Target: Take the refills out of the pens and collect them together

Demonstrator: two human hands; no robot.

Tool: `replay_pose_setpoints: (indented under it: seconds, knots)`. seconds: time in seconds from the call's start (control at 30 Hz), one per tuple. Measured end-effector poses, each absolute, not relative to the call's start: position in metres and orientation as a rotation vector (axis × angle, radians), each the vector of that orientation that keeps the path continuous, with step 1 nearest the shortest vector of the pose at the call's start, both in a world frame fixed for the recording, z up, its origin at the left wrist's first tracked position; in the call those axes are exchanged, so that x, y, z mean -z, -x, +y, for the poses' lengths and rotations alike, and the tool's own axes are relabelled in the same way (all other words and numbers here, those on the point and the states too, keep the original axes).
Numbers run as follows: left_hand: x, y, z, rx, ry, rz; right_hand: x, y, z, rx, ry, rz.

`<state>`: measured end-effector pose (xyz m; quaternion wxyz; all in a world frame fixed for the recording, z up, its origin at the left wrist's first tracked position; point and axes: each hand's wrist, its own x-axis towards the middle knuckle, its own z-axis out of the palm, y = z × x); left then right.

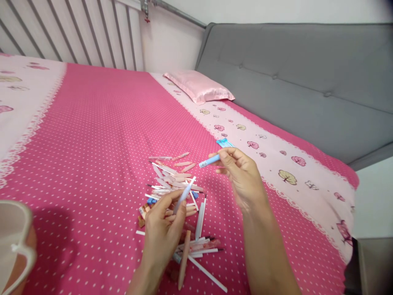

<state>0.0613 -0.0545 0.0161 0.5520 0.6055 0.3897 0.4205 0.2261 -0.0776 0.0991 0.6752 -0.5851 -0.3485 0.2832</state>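
My left hand point(164, 223) pinches a pale lavender pen barrel point(185, 193) with a white tip, tilted up over a loose pile. My right hand point(244, 174) is higher and to the right, its thumb and fingers closed on a light blue pen cap point(209, 161) with a small printed label. The cap and the barrel are apart. Below them lie several pen barrels point(199, 221), white refills point(208, 273) with dark tips, and a peach pen part point(184, 260). Part of the pile is hidden behind my left hand.
A light blue bundle of pens point(225, 142) lies just beyond my right hand. At the lower left stands a pale container point(27, 229) with a curved rim. A pink pillow point(199, 86) rests by the grey headboard point(294, 69), on a dotted pink bedspread point(107, 123).
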Motion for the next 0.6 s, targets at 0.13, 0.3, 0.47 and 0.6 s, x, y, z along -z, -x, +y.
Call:
replay_pose_setpoints:
  seconds: [0.13,0.3,0.47,0.6]
  knots:
    - [-0.0199,-0.0616,-0.056,-0.991,-1.39,0.904,-0.1013,-0.2251,-0.0786,-0.63,1.364,-0.845]
    - [-0.0222,-0.0616,-0.056,-0.987,-1.435,0.917,-0.1015,-0.2225,-0.0789,-0.622,1.369,-0.9]
    - [-0.0174,-0.0598,-0.0546,-0.968,-1.488,0.906,-0.1023,-0.2197,-0.0794,-0.604,1.377,-0.949]
    - [-0.0149,-0.0593,-0.0544,-0.916,-1.46,0.865,-0.1028,-0.2183,-0.0791,-0.601,1.394,-0.968]
